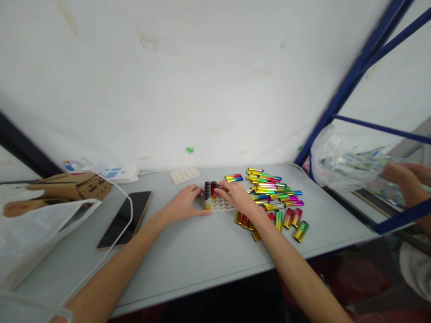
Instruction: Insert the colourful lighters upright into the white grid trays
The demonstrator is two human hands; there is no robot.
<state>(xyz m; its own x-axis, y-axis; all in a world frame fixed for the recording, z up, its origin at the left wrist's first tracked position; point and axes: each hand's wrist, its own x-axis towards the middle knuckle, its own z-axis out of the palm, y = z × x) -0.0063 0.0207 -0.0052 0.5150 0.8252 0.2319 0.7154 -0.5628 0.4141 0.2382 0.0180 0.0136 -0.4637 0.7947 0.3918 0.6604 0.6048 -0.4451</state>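
A small white tray (221, 204) with rows of round pockets lies on the table. At its left end, shiny gradient-coloured lighters with dark tops (207, 196) stand upright in a row. My left hand (186, 202) curls around that end, thumb at the tray's front corner and fingers beside the lighters, holding the tray. With fingers and thumb pinched, my right hand (232, 194) grips the dark top of a red lighter (214, 190) over the pockets. A heap of loose metallic lighters (269, 188) lies right of the tray, partly behind my right wrist.
Another white pocketed tray (185, 175) lies near the wall. To the left are a phone (126, 220), a white cable (129, 211), a cardboard box (81, 186) and a white bag (43, 233). Beyond the blue rack (336, 101), another person's hands (404, 172) handle a clear plastic bag (340, 159).
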